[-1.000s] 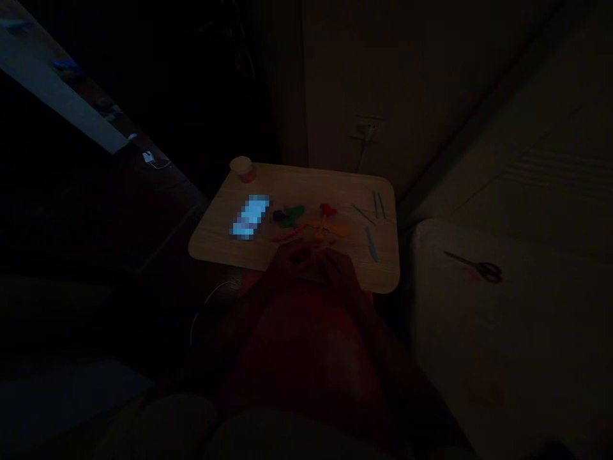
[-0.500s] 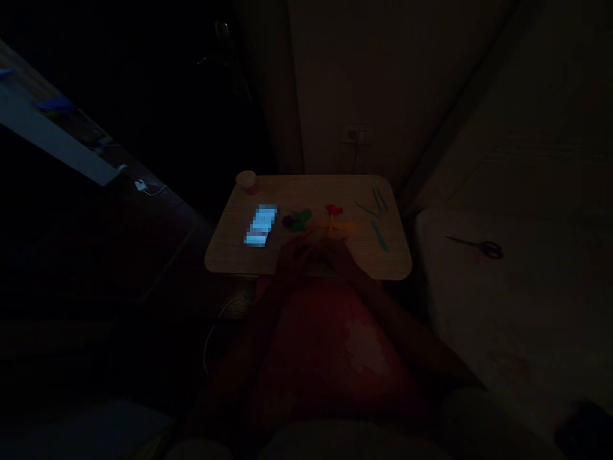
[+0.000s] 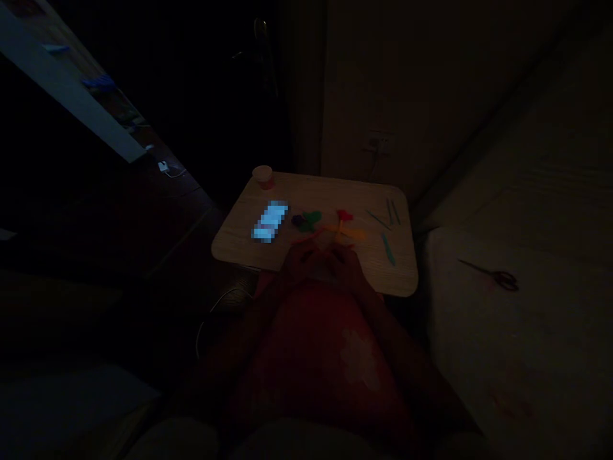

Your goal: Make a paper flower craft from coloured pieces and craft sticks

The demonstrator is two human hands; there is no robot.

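Note:
My left hand [image 3: 301, 260] and my right hand [image 3: 345, 265] are close together at the near edge of a small wooden table [image 3: 234, 246]. Fingers of both are bent inward and closed toward each other; what lies between them is too dark to make out. Just beyond them lie a flat orange piece [image 3: 353, 234] and a red piece [image 3: 344, 215] joined by a thin yellowish strip [image 3: 340, 229]. Left of these is a green leaf-like piece [image 3: 312, 218] with a dark purple lump [image 3: 297, 220] beside it.
A lit phone [image 3: 271, 221] lies on the table's left, with a paper cup [image 3: 264, 177] behind it. Thin teal tools [image 3: 389, 249] lie at the right. Scissors [image 3: 505, 280] rest on a pale surface to the right. A white cable [image 3: 211, 310] hangs at lower left.
The camera view has turned, so the table appears tilted and shifted slightly right. Both hands stay together at the near edge, their fingers slightly shifted.

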